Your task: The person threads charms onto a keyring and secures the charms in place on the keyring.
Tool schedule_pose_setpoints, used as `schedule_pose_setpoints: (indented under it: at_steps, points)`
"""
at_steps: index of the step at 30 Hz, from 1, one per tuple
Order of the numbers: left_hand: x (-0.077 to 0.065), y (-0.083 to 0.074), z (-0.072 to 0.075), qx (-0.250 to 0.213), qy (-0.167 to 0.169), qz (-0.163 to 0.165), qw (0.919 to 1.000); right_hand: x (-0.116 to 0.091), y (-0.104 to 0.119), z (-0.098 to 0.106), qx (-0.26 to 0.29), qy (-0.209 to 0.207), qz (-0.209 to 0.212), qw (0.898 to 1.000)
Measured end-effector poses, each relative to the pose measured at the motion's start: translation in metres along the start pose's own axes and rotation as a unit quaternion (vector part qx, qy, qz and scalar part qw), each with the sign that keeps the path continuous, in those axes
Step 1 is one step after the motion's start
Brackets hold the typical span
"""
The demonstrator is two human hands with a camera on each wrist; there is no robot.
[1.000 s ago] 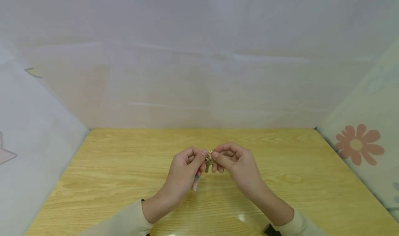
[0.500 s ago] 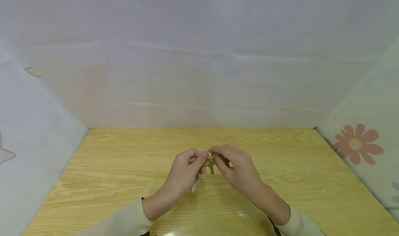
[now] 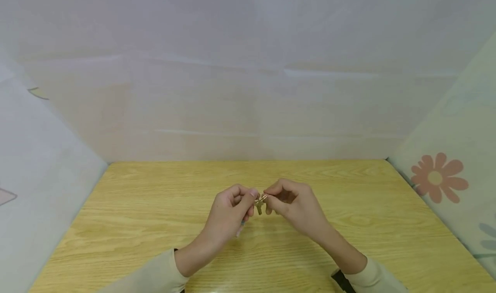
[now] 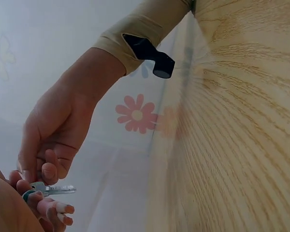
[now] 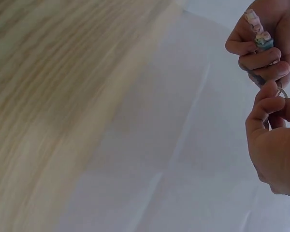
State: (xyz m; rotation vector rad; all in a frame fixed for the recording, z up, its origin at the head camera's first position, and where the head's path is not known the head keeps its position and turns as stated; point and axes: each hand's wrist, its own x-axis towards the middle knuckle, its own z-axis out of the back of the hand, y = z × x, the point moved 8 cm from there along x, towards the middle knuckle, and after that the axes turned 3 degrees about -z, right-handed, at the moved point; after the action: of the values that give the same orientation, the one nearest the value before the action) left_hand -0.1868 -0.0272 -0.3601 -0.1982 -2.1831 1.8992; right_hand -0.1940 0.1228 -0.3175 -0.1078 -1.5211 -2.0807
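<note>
1. Pinching the key ring (image 3: 264, 197) at its left, the left hand (image 3: 226, 211) has a pastel charm (image 5: 260, 36) poking from its fingers.
2. Over the worktop (image 3: 155, 207), between the hands, a gold key (image 3: 259, 208) hangs straighter than half a second ago.
3. The right hand (image 3: 297, 205), then laid flatter, now pinches the key ring's right side: both grips clamp it, suggesting work shared between them.

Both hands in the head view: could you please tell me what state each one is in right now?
Left hand: closed, holding the pastel keychain charm.
Right hand: closed, pinching the metal key ring.
</note>
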Motion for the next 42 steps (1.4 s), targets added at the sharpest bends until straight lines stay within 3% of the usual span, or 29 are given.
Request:
schedule_pose_setpoints:
  at_steps: [3, 5, 8, 12, 14, 15, 17, 20, 22, 23, 25, 27, 30, 33, 35, 39, 42]
  points:
    - [0.000, -0.004, -0.001, -0.002, 0.001, -0.016, 0.9999, 0.001, -0.008, -0.002, 0.079, 0.026, -0.055, 0.995]
    - [0.000, -0.007, -0.001, 0.003, -0.001, -0.033, 0.9995, 0.000, -0.013, -0.005, 0.141, 0.044, -0.082, 0.986]
    - [-0.001, -0.015, 0.001, 0.024, -0.011, -0.073, 0.9970, 0.000, -0.016, -0.011, 0.247, 0.068, -0.116, 0.960]
    - [-0.003, -0.026, 0.003, 0.060, -0.027, -0.136, 0.9885, 0.000, -0.018, -0.020, 0.379, 0.095, -0.148, 0.908]
    - [-0.004, -0.029, 0.003, 0.073, -0.031, -0.156, 0.9846, -0.002, -0.019, -0.023, 0.401, 0.095, -0.157, 0.898]
    - [-0.005, -0.029, 0.003, 0.078, -0.031, -0.162, 0.9832, -0.003, -0.020, -0.024, 0.396, 0.090, -0.161, 0.900]
    - [-0.006, -0.029, 0.003, 0.084, -0.032, -0.165, 0.9823, -0.003, -0.021, -0.023, 0.338, 0.069, -0.154, 0.926]
    - [-0.005, -0.027, 0.003, 0.089, -0.031, -0.157, 0.9832, -0.004, -0.017, -0.016, 0.197, 0.026, -0.109, 0.974]
    - [-0.005, -0.026, 0.003, 0.093, -0.028, -0.153, 0.9834, -0.003, -0.006, -0.010, 0.091, -0.002, -0.030, 0.995]
    - [-0.005, -0.025, 0.003, 0.094, -0.027, -0.152, 0.9836, -0.002, 0.002, -0.008, 0.047, -0.015, 0.017, 0.999]
    - [-0.004, -0.025, 0.003, 0.095, -0.024, -0.149, 0.9840, -0.004, 0.017, -0.006, -0.037, -0.038, 0.114, 0.992]
    - [-0.004, -0.025, 0.002, 0.096, -0.022, -0.148, 0.9841, -0.006, 0.031, -0.006, -0.108, -0.061, 0.196, 0.973]
    - [-0.004, -0.025, 0.003, 0.097, -0.022, -0.146, 0.9842, -0.010, 0.044, -0.008, -0.182, -0.088, 0.268, 0.942]
    - [-0.004, -0.025, 0.002, 0.097, -0.020, -0.147, 0.9842, -0.013, 0.052, -0.011, -0.221, -0.100, 0.310, 0.919]
    - [-0.004, -0.025, 0.002, 0.096, -0.019, -0.147, 0.9843, -0.015, 0.055, -0.013, -0.231, -0.103, 0.325, 0.911]
    - [-0.005, -0.027, 0.001, 0.103, -0.022, -0.154, 0.9824, -0.017, 0.056, -0.013, -0.231, -0.109, 0.333, 0.907]
    - [-0.007, -0.032, 0.001, 0.121, -0.028, -0.180, 0.9757, -0.018, 0.056, -0.012, -0.223, -0.113, 0.337, 0.908]
